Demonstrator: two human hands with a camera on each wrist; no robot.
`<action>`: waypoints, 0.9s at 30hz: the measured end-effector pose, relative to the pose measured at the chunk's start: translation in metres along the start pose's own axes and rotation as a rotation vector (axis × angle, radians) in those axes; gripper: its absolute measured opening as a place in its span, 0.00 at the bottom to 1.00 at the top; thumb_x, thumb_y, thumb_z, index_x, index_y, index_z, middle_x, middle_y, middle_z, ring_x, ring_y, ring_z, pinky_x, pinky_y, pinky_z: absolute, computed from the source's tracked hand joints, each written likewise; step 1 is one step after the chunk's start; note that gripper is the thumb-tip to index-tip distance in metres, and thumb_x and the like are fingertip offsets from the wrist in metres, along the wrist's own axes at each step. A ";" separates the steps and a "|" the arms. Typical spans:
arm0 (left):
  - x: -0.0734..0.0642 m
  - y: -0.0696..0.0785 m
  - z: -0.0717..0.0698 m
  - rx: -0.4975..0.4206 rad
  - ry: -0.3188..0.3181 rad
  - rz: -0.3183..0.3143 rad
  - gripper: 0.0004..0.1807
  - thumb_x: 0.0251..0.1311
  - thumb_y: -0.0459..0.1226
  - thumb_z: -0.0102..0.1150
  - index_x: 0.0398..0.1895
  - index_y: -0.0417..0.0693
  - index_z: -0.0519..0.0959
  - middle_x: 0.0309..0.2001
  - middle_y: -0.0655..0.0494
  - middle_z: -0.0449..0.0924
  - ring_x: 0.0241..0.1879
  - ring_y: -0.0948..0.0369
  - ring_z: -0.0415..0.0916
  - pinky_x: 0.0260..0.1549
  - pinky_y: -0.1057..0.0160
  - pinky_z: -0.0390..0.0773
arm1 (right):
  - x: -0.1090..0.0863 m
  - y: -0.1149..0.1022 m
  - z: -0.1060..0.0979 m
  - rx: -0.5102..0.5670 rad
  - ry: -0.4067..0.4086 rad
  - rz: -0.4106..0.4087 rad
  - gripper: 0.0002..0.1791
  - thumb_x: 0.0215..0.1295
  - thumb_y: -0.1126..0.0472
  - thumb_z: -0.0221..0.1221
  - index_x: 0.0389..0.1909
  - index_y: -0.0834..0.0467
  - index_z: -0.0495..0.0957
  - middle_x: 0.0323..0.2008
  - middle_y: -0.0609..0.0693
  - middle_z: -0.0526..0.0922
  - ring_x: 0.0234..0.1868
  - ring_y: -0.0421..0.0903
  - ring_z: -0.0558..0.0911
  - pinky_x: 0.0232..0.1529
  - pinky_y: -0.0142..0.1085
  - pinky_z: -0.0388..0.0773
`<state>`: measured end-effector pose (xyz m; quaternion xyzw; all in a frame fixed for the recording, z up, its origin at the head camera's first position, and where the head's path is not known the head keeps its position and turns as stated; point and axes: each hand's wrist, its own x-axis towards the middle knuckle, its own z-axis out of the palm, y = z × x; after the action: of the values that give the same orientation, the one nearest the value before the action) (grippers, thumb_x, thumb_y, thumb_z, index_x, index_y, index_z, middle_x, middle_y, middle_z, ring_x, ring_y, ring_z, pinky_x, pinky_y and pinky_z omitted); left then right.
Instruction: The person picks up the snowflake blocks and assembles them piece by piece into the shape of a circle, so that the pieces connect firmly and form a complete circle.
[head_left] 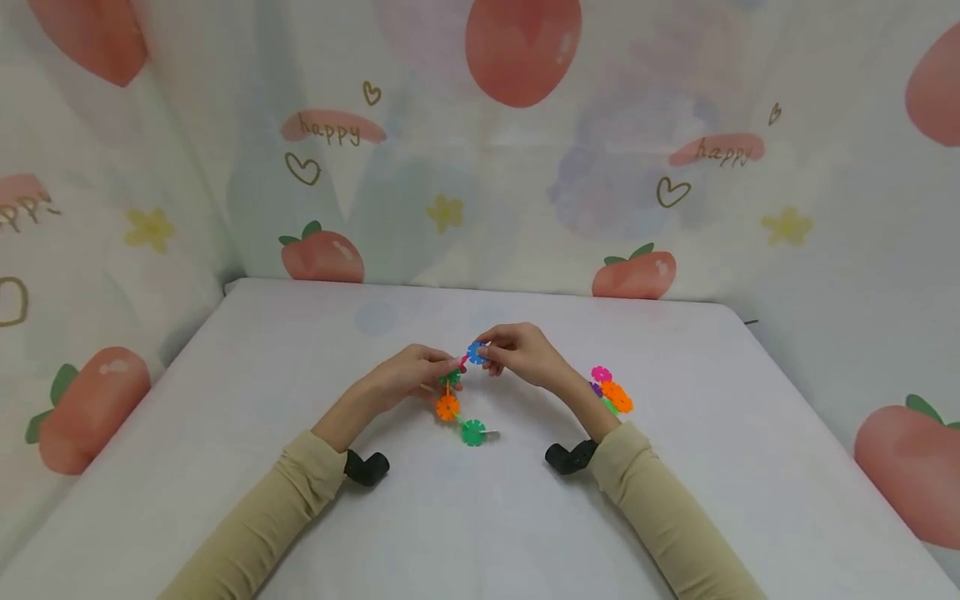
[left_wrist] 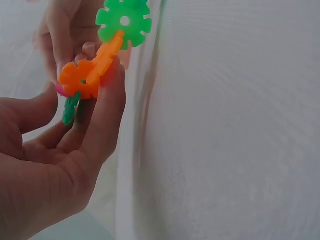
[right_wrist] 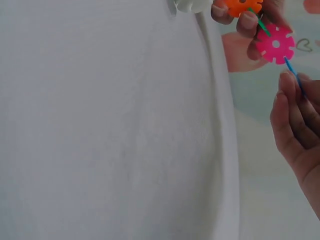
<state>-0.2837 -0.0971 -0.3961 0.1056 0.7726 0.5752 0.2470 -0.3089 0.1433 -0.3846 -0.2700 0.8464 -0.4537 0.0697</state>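
A chain of slotted plastic snowflake discs hangs between the two hands over the table. My left hand (head_left: 408, 373) grips it near its upper end, around a dark green disc (left_wrist: 71, 108) and a pink disc (right_wrist: 275, 44). Between thumb and fingers, my right hand (head_left: 525, 354) pinches a blue disc (head_left: 476, 352). That blue disc meets the pink one edge-on in the right wrist view. Below the left hand dangle an orange disc (head_left: 447, 407), a light green disc (head_left: 473, 432) and a whitish disc (right_wrist: 192, 5) at the tail.
A small pile of loose discs (head_left: 617, 397), orange, pink, purple and green, lies right of the right hand, partly behind its forearm. Black devices (head_left: 367, 468) sit at both wrists. The white-covered table (head_left: 465, 533) backs onto a printed cloth wall (head_left: 480, 233).
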 end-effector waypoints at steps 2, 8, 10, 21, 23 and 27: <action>0.000 0.001 -0.001 0.001 0.007 0.010 0.22 0.78 0.44 0.52 0.60 0.34 0.80 0.40 0.48 0.87 0.37 0.58 0.81 0.37 0.63 0.84 | 0.001 0.000 0.002 0.010 0.021 0.006 0.13 0.73 0.63 0.62 0.52 0.65 0.83 0.32 0.56 0.88 0.31 0.54 0.87 0.39 0.35 0.87; 0.001 0.002 -0.001 -0.004 0.025 -0.013 0.21 0.78 0.43 0.51 0.60 0.35 0.80 0.41 0.49 0.87 0.38 0.58 0.81 0.38 0.64 0.84 | 0.002 0.000 0.005 0.033 0.053 0.019 0.13 0.73 0.63 0.62 0.53 0.66 0.83 0.33 0.60 0.89 0.30 0.53 0.87 0.38 0.36 0.87; 0.001 0.002 -0.002 -0.007 0.031 -0.015 0.21 0.78 0.43 0.51 0.60 0.35 0.80 0.41 0.49 0.87 0.39 0.58 0.81 0.38 0.64 0.84 | 0.002 0.000 0.005 0.038 0.058 0.021 0.13 0.73 0.63 0.62 0.53 0.66 0.83 0.33 0.62 0.89 0.31 0.54 0.87 0.39 0.37 0.88; 0.001 0.001 -0.003 -0.038 0.032 -0.025 0.22 0.77 0.45 0.54 0.59 0.35 0.80 0.39 0.53 0.87 0.39 0.57 0.82 0.39 0.64 0.84 | 0.005 0.000 0.007 0.099 0.075 0.056 0.14 0.73 0.64 0.62 0.54 0.67 0.82 0.33 0.59 0.89 0.32 0.57 0.88 0.38 0.34 0.87; 0.002 0.000 -0.003 -0.032 0.028 -0.014 0.22 0.77 0.45 0.54 0.59 0.35 0.80 0.39 0.52 0.87 0.39 0.57 0.82 0.39 0.64 0.84 | 0.005 0.000 0.007 0.105 0.063 0.050 0.13 0.73 0.64 0.62 0.54 0.67 0.82 0.33 0.58 0.89 0.33 0.59 0.88 0.39 0.34 0.87; 0.004 0.001 -0.002 -0.004 0.031 0.026 0.20 0.78 0.42 0.53 0.59 0.34 0.80 0.38 0.51 0.86 0.39 0.58 0.83 0.43 0.61 0.84 | 0.004 0.001 0.007 0.111 0.048 0.034 0.13 0.73 0.65 0.61 0.53 0.68 0.83 0.33 0.58 0.89 0.33 0.59 0.87 0.39 0.35 0.87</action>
<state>-0.2879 -0.0966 -0.3962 0.1061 0.7737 0.5815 0.2278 -0.3100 0.1364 -0.3891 -0.2404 0.8259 -0.5050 0.0718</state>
